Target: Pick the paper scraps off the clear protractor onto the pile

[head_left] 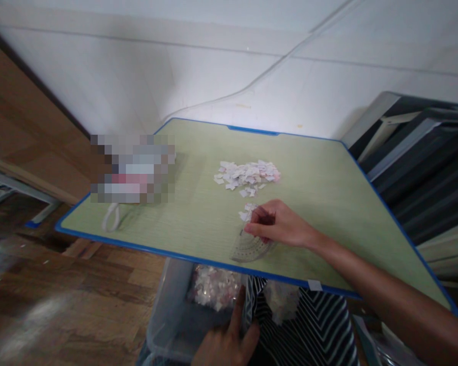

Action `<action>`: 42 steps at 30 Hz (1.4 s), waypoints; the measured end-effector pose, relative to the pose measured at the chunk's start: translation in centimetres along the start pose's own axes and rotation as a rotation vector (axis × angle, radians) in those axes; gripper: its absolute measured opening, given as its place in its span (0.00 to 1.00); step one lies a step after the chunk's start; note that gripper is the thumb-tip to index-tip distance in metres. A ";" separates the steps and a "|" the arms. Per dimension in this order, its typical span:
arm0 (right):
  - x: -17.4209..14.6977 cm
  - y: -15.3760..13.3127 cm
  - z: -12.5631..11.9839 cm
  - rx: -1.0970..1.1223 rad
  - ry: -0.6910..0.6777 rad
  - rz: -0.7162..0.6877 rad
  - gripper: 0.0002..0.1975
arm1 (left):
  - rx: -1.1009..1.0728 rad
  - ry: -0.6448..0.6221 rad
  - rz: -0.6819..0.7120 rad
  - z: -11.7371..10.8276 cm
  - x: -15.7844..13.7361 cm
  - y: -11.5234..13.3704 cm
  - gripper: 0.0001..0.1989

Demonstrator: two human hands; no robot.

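A clear half-round protractor (248, 247) is pinched in my right hand (277, 223), its curved edge down against the green tabletop near the front edge. Just beyond my fingertips lie a few small paper scraps (246, 211). Farther back is a larger heap of white and pinkish paper scraps (248, 174). Below the table edge, my left hand (227, 343) is at the near right corner of a clear plastic bin (166, 315); the index finger lies along its side, the thumb apart from it. The bin contains a pile of paper scraps (216, 287).
The green table (191, 213) has a blue rim and stands against a white wall. A blurred-out item (133, 173) with a white loop (110, 217) lies at its left. Dark folded panels (423, 152) lean at the right. One scrap (315, 285) hangs at the front edge.
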State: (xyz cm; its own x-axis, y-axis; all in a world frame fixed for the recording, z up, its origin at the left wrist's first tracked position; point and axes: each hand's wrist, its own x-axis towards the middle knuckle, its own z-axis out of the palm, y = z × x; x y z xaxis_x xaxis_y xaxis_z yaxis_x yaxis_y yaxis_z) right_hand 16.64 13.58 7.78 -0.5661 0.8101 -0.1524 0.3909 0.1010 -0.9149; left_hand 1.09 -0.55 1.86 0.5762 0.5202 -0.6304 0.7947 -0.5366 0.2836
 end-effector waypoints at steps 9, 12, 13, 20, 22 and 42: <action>0.1 -0.2 -0.3 0.201 -0.107 0.022 0.17 | 0.033 -0.010 -0.030 0.3 0.3 0.1 0.21; 0.2 0.1 -1.2 0.193 -0.010 0.023 0.17 | 0.037 -0.001 -0.023 0.3 0.3 0.0 0.20; 0.2 0.3 -1.4 0.167 0.010 0.021 0.17 | 0.038 -0.003 -0.018 0.3 0.2 0.0 0.20; 0.1 0.5 -0.7 0.082 -0.075 -0.027 0.15 | 0.054 0.001 -0.011 0.6 0.3 0.0 0.19; 0.1 0.3 -0.4 0.076 -0.115 -0.032 0.15 | 0.050 0.007 -0.005 0.6 0.3 0.0 0.19; -0.6 0.1 -4.0 0.078 -0.238 0.092 0.13 | 0.032 -0.045 0.004 0.2 0.3 -0.1 0.21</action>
State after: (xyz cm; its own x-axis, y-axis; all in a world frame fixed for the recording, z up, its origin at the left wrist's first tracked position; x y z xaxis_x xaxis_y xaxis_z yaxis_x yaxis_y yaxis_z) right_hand 19.87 15.40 9.27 -0.6891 0.6541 -0.3117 0.3968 -0.0193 -0.9177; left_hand 1.12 -0.51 1.47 0.5694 0.4879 -0.6616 0.7857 -0.5598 0.2634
